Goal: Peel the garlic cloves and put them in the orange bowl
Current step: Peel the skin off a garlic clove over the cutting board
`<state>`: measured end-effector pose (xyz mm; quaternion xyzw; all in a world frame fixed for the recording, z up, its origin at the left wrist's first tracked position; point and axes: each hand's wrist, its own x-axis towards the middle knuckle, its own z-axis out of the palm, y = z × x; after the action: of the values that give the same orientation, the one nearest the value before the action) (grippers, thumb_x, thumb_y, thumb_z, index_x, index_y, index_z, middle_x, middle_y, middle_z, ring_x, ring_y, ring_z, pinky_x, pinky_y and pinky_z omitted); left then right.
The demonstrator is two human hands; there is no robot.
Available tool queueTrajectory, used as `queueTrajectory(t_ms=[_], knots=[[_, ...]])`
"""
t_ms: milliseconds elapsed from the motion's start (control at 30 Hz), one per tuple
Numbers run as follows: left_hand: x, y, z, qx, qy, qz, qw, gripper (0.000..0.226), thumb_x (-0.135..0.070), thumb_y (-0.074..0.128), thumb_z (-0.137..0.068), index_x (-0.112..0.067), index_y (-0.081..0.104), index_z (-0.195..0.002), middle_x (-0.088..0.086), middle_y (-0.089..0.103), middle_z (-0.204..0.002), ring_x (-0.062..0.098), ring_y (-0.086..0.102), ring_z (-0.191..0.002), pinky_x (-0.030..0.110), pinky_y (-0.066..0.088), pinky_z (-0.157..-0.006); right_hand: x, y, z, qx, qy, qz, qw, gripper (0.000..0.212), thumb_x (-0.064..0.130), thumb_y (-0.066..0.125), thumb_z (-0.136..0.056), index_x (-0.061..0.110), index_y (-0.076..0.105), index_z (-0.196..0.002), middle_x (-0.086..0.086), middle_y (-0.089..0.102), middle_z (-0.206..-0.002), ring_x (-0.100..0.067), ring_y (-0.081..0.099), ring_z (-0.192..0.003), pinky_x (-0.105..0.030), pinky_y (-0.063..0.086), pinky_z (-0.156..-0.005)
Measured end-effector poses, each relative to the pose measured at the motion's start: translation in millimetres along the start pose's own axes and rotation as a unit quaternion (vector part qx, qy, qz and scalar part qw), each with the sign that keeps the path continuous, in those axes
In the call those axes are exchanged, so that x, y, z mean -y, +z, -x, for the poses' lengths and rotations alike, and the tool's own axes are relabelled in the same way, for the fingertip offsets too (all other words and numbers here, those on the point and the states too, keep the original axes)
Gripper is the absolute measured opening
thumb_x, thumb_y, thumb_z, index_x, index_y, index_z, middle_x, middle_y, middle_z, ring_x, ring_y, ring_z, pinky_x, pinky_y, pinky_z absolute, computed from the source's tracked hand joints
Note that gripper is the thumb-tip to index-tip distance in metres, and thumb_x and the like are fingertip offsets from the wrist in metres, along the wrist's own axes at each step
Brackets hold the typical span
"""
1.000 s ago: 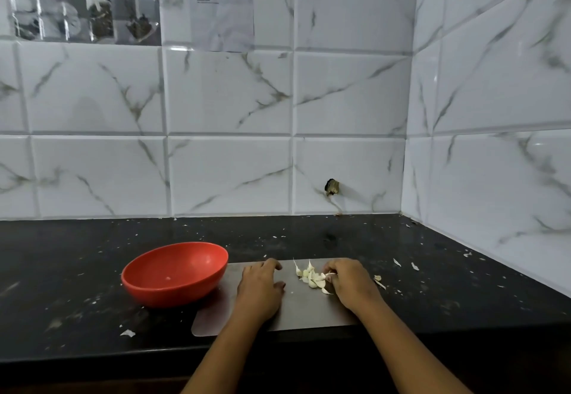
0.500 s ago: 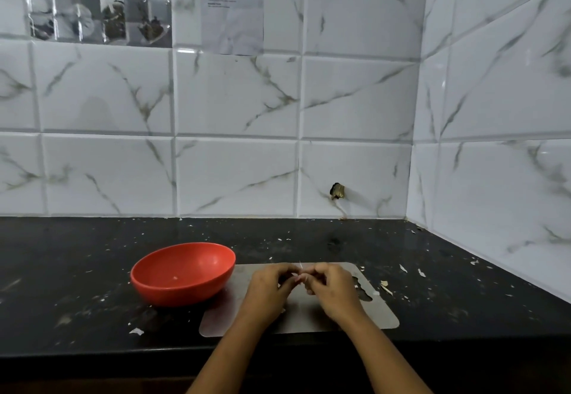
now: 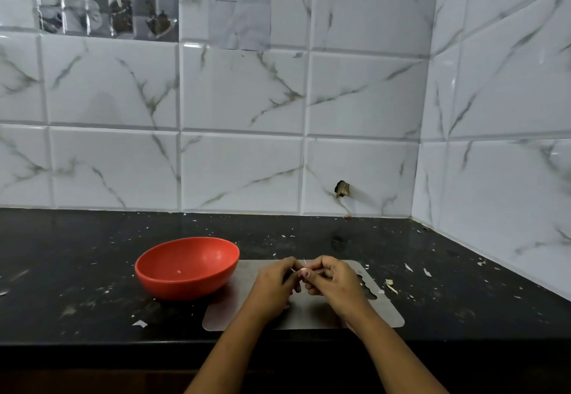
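Orange bowl (image 3: pixel 185 285) sits beside the board (image 3: pixel 309 316); above it, left hand (image 3: pixel 272 285) and right hand (image 3: pixel 336 282) fingers (image 3: pixel 319 265) pinch one clove (image 3: pixel 301 271).

Home kitchen: marble-look tiled wall (image 3: pixel 241 90) w/ black stone counter (image 3: pixel 77 257), cutting board (image 3: pixel 309 313), orange bowl (image 3: pixel 185 267).

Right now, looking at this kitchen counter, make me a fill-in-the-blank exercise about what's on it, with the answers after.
1. The bowl beside the cutting board is coloured ____.
2. That bowl stands to the ____ of the left hand.
3. The right hand meets the left hand to pinch a ____ clove.
4. The countertop under the board is ____.
Missing words: orange, left, garlic, black.
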<state>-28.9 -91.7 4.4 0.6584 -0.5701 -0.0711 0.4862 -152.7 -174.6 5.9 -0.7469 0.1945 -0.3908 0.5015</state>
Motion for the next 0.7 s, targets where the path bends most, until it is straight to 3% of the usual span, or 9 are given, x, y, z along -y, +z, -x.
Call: queueTrajectory(t_ms=[300, 467, 700], knots=[[-3.4, 0.1, 2.5, -0.025, 0.036, -0.044, 0.998, 0.013, -0.015, 0.051, -0.095, -0.019, 0.05, -0.083, -0.01, 0.057, -0.066, 0.0, 0.05, -0.058, 0.015, 0.041, -0.053, 0.9, -1.8, 0.9, 0.015, 0.015, -0.051, 0.998, 0.011, 0.01, 0.061, -0.092, -0.001, 0.062, -0.094, -0.01, 0.071, -0.074, -0.016, 0.065, -0.065, -0.024, 0.052, -0.061], [-2.3, 3.9, 2.2, -0.023, 0.044, -0.122, 0.991, 0.011, -0.016, 0.041, -0.097, -0.02, 0.044, -0.087, -0.01, 0.055, -0.07, 0.012, 0.053, -0.069, 0.03, 0.045, -0.064, -0.5, -2.0, -0.9, 0.03, 0.027, -0.03, 0.999, 0.013, 0.014, 0.056, -0.096, 0.008, 0.067, -0.1, -0.008, 0.07, -0.077, -0.014, 0.063, -0.066, -0.025, 0.051, -0.063], [-5.8, 7.4, 5.0, -0.047, 0.04, -0.197, 0.978, 0.017, -0.028, 0.037, -0.098, -0.018, 0.046, -0.088, 0.007, 0.064, -0.09, 0.023, 0.056, -0.083, 0.035, 0.04, -0.068, 0.3, -1.4, -0.4, 0.031, 0.011, -0.033, 0.999, 0.01, 0.012, 0.062, -0.091, 0.002, 0.063, -0.094, -0.009, 0.071, -0.081, -0.015, 0.065, -0.067, -0.024, 0.052, -0.061]])
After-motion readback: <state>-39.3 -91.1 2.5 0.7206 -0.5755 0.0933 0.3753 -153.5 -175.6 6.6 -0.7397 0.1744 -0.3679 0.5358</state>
